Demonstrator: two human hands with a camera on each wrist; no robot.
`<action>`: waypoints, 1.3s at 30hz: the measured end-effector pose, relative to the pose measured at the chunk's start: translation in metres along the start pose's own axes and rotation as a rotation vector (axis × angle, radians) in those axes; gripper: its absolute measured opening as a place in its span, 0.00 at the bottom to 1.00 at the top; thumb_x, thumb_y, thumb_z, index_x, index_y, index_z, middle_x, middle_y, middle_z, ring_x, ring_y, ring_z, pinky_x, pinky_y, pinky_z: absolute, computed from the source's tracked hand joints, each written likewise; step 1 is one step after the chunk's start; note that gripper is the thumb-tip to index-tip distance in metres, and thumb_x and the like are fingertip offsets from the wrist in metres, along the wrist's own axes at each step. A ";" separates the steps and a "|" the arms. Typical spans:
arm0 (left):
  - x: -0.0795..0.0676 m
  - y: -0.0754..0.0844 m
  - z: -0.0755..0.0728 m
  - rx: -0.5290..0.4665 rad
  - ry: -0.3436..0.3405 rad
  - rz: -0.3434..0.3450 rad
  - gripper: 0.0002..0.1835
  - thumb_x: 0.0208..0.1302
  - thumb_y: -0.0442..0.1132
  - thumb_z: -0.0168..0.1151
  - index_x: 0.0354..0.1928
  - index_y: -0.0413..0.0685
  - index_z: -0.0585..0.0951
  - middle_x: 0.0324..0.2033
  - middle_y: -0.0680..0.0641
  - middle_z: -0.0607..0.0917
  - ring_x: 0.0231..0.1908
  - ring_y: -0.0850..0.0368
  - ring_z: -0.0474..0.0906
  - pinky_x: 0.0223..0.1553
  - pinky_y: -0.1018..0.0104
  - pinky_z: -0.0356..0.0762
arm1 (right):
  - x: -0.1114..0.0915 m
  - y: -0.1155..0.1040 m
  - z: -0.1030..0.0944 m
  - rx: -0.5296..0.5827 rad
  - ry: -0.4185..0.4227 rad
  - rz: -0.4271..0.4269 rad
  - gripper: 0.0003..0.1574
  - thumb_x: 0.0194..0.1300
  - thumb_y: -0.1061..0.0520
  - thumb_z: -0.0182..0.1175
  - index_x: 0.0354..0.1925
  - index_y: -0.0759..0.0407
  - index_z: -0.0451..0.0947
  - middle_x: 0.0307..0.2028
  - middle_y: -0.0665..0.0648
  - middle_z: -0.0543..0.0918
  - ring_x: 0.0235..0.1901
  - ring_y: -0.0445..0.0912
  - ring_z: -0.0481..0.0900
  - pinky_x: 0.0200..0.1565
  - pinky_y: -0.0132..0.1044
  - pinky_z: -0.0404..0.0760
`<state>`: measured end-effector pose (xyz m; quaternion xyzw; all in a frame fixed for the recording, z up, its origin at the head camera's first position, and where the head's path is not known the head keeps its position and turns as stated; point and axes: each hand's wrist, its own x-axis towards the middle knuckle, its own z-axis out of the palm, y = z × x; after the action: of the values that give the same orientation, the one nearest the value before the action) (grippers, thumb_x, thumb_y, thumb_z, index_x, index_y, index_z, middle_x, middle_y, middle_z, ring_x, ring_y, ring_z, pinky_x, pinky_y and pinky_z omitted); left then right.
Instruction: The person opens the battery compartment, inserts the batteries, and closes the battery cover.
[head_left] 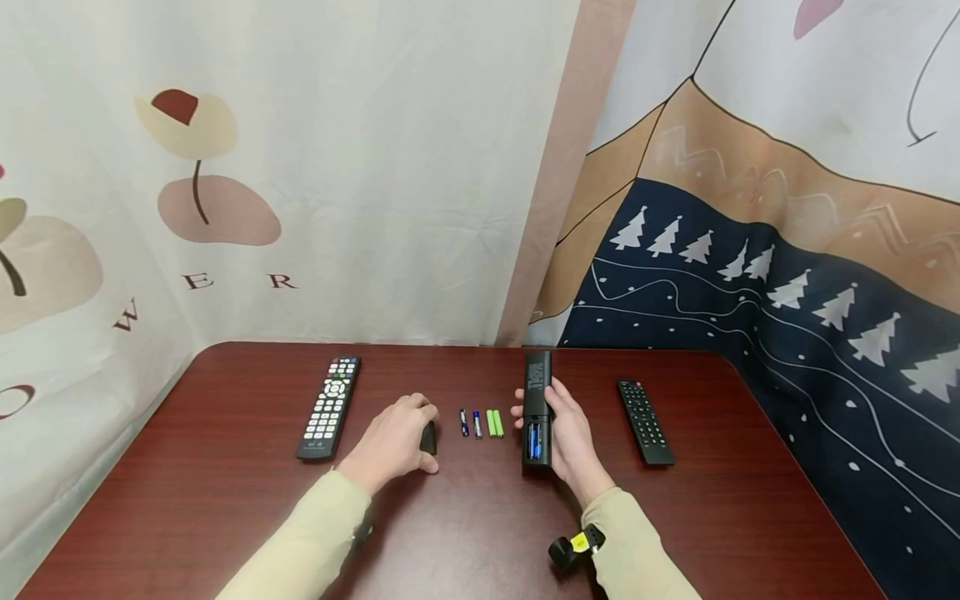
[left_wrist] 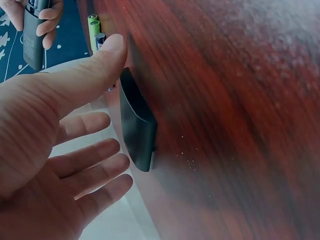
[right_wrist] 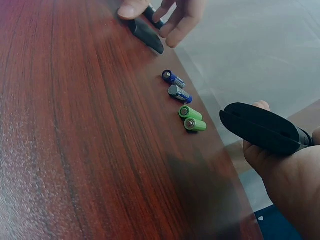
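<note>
My right hand grips a black remote control with its back upward. The battery compartment lies uncovered, and blue batteries show inside it. Over the table to the left, my left hand is spread around a black battery cover that rests on the tabletop. In the left wrist view the fingers and thumb are loosely bent on either side of the cover, with a gap at the fingertips. Between the hands stand two blue-and-silver batteries and a pair of green batteries.
A black remote with white buttons lies at the left of the brown table. Another, smaller black remote lies at the right. Printed curtains hang behind the table's far edge.
</note>
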<state>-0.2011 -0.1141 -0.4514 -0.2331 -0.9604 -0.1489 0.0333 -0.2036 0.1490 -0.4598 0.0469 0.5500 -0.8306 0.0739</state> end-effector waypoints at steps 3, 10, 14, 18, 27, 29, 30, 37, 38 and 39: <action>0.001 -0.001 0.001 -0.014 -0.022 -0.012 0.30 0.37 0.44 0.89 0.44 0.44 0.86 0.48 0.43 0.83 0.46 0.44 0.79 0.44 0.51 0.82 | 0.000 0.000 0.000 -0.001 0.004 0.001 0.29 0.85 0.53 0.34 0.79 0.50 0.54 0.62 0.69 0.76 0.45 0.50 0.86 0.49 0.43 0.85; 0.002 -0.001 0.000 -0.012 -0.039 -0.017 0.28 0.39 0.40 0.88 0.45 0.42 0.86 0.49 0.42 0.83 0.48 0.43 0.80 0.44 0.51 0.82 | 0.000 0.001 -0.001 -0.007 -0.013 -0.006 0.30 0.85 0.52 0.35 0.79 0.53 0.52 0.60 0.67 0.77 0.47 0.50 0.85 0.49 0.42 0.85; 0.002 -0.001 0.000 -0.014 -0.042 -0.018 0.28 0.41 0.39 0.87 0.46 0.41 0.86 0.48 0.41 0.83 0.47 0.43 0.81 0.44 0.51 0.82 | 0.000 0.001 -0.001 -0.007 -0.013 -0.005 0.30 0.85 0.52 0.35 0.80 0.53 0.52 0.61 0.69 0.76 0.47 0.51 0.85 0.48 0.42 0.85; 0.002 -0.001 -0.001 -0.016 -0.039 -0.016 0.26 0.42 0.38 0.87 0.45 0.40 0.86 0.47 0.41 0.84 0.45 0.44 0.81 0.43 0.52 0.82 | 0.000 0.001 0.000 -0.006 -0.010 0.001 0.30 0.85 0.52 0.34 0.79 0.52 0.52 0.64 0.71 0.74 0.47 0.50 0.85 0.47 0.41 0.85; 0.003 -0.004 0.001 -0.013 -0.016 -0.001 0.25 0.43 0.38 0.86 0.44 0.41 0.86 0.41 0.43 0.84 0.41 0.46 0.78 0.43 0.54 0.82 | 0.000 0.002 0.000 -0.010 -0.014 -0.004 0.30 0.85 0.52 0.35 0.80 0.53 0.52 0.66 0.73 0.72 0.46 0.49 0.85 0.46 0.40 0.85; 0.004 -0.004 0.002 -0.005 -0.005 0.008 0.24 0.44 0.39 0.86 0.44 0.41 0.86 0.42 0.43 0.84 0.42 0.45 0.79 0.43 0.53 0.82 | 0.000 0.002 0.000 -0.014 -0.015 -0.003 0.31 0.85 0.52 0.35 0.80 0.53 0.51 0.65 0.72 0.73 0.46 0.49 0.85 0.46 0.39 0.85; 0.004 -0.004 0.002 -0.004 0.001 0.013 0.24 0.44 0.39 0.86 0.44 0.41 0.86 0.42 0.43 0.84 0.42 0.45 0.79 0.44 0.53 0.82 | 0.000 0.002 0.000 -0.014 -0.012 0.001 0.30 0.85 0.52 0.35 0.80 0.53 0.52 0.65 0.71 0.74 0.46 0.49 0.85 0.46 0.39 0.85; 0.005 -0.005 0.003 -0.006 0.046 0.068 0.25 0.44 0.40 0.86 0.44 0.40 0.85 0.45 0.43 0.84 0.46 0.44 0.79 0.47 0.52 0.82 | -0.001 0.001 0.002 -0.009 -0.006 0.010 0.30 0.85 0.52 0.35 0.80 0.52 0.52 0.64 0.71 0.74 0.45 0.48 0.85 0.46 0.39 0.85; 0.005 -0.005 0.003 -0.004 0.052 0.074 0.25 0.44 0.40 0.86 0.45 0.40 0.85 0.45 0.43 0.84 0.46 0.44 0.79 0.48 0.52 0.81 | -0.001 0.002 0.002 -0.008 -0.006 0.009 0.31 0.85 0.52 0.35 0.80 0.52 0.51 0.64 0.70 0.75 0.45 0.48 0.85 0.46 0.39 0.85; 0.005 -0.005 0.003 0.000 0.060 0.078 0.25 0.44 0.40 0.86 0.45 0.40 0.85 0.45 0.43 0.84 0.46 0.44 0.79 0.48 0.52 0.81 | -0.001 0.002 0.002 -0.010 -0.009 0.008 0.31 0.85 0.52 0.35 0.80 0.53 0.51 0.64 0.70 0.75 0.45 0.48 0.85 0.46 0.39 0.85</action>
<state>-0.2080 -0.1151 -0.4550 -0.2657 -0.9492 -0.1545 0.0678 -0.2023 0.1466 -0.4603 0.0450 0.5538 -0.8276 0.0797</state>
